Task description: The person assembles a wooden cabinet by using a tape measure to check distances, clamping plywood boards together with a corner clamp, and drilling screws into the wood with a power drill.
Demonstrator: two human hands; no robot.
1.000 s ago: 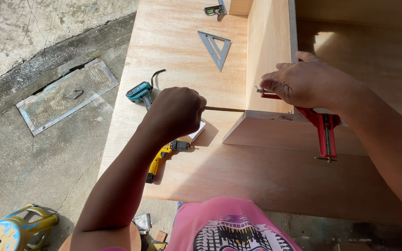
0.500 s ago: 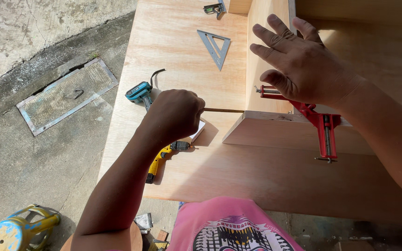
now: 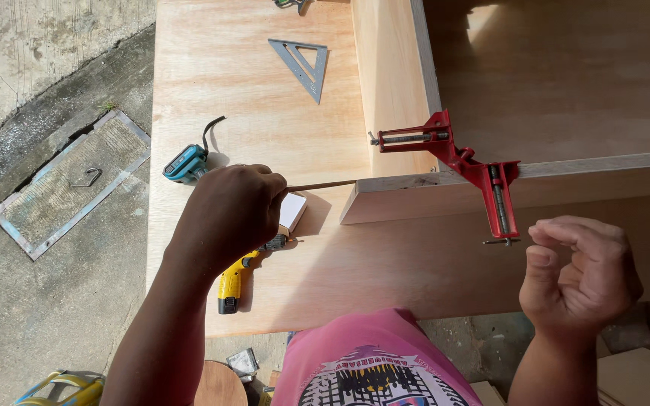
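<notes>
My left hand (image 3: 233,212) grips a thin screwdriver-like tool whose shaft (image 3: 323,184) points right into the end of an upright plywood panel (image 3: 390,83). A red corner clamp (image 3: 466,167) holds that panel to a second upright panel (image 3: 603,177) at their corner. My right hand (image 3: 577,272) hovers in front of the clamp, fingers loosely curled, holding nothing. Both panels stand on a large plywood sheet (image 3: 242,98).
A grey triangular square (image 3: 302,64) lies on the sheet. A blue tool (image 3: 188,163) and a yellow tool (image 3: 233,280) rest near my left hand, with a small white box (image 3: 293,210). Concrete ground with a metal hatch (image 3: 69,180) lies to the left.
My right hand left the upright panel and the clamp, and dropped down to the lower right. My left hand stayed on the tool.
</notes>
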